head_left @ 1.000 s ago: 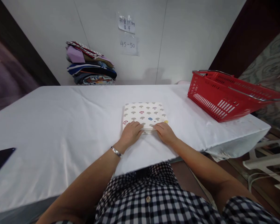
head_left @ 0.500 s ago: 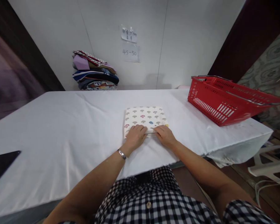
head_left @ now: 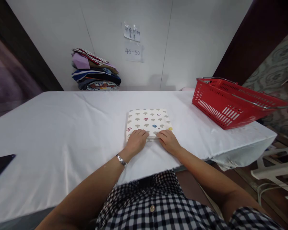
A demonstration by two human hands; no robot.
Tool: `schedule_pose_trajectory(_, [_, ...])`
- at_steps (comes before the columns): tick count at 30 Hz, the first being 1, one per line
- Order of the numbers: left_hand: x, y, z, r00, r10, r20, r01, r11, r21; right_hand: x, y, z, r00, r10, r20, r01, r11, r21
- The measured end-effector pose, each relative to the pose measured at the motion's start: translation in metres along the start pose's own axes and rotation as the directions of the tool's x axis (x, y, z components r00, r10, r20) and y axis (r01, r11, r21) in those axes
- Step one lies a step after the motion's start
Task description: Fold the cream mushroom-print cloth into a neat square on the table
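A folded white cloth [head_left: 148,119] printed with grey, red, blue and yellow mushrooms lies flat on the white-covered table [head_left: 91,127]. My left hand [head_left: 137,140], with a silver bracelet at the wrist, grips the left part of its near edge, fingers on top. At the right part of the same edge my right hand [head_left: 168,140] pinches the layers in the same way. Both thumbs are mostly hidden. Between the hands the stacked folds show as a thin, fairly even edge.
A red plastic basket [head_left: 230,105] with metal handles stands on the right end of the table. Folded cloths [head_left: 96,72] are piled at the back left by the wall. A dark flat object [head_left: 1,164] lies at the left. A white stool [head_left: 276,169] stands below right.
The cloth's near edge looks more even, with fewer loose layers showing. My left hand has shifted slightly left along it; the right hand has barely moved.
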State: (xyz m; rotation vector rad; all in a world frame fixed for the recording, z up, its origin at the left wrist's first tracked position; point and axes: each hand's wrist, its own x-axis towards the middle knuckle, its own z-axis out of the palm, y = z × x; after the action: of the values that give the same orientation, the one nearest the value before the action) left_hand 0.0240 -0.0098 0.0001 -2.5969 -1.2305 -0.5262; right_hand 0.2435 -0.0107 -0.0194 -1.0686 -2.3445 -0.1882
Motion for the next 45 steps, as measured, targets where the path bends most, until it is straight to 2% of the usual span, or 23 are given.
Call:
schedule_pose_trajectory(9, [-0.005,0.001,0.000,1.000,0.003,-0.014,-0.003,1.000,-0.008,-0.002,0.001,0.000,1.000,0.003,-0.003,-0.003,1.000,0.019])
schedule_pose_trajectory(15, [-0.021,-0.013,-0.004,0.997,-0.033,-0.064,0.031,0.999,-0.036,-0.005,0.001,-0.001,0.999,-0.011,-0.040,0.013,0.998,0.055])
schedule_pose_trajectory(24, [-0.051,-0.032,-0.014,0.973,-0.212,-0.089,0.201,0.973,-0.115,-0.008,0.005,0.002,0.997,-0.027,-0.072,0.034,0.995,0.098])
schedule_pose_trajectory(27, [-0.058,-0.035,-0.017,0.938,-0.335,-0.093,0.306,0.922,-0.235,-0.009,0.005,0.002,0.998,-0.019,-0.067,0.026,0.994,0.110])
schedule_pose_trajectory(30, [-0.063,-0.037,-0.018,0.882,-0.470,-0.041,0.422,0.824,-0.378,-0.010,0.005,0.003,0.998,-0.015,-0.067,0.023,0.993,0.116])
schedule_pose_trajectory(33, [-0.066,-0.038,-0.016,0.851,-0.524,-0.003,0.467,0.761,-0.450,-0.010,0.006,0.004,0.998,-0.015,-0.068,0.022,0.993,0.114])
schedule_pose_trajectory(38, [-0.063,-0.031,-0.014,0.834,-0.551,-0.015,0.484,0.745,-0.459,-0.011,0.006,0.004,0.997,-0.015,-0.077,0.023,0.994,0.110])
schedule_pose_trajectory(45, [-0.050,-0.019,-0.018,0.727,-0.682,0.071,0.648,0.649,-0.399,-0.011,0.005,0.005,0.995,-0.018,-0.096,0.029,0.993,0.113])
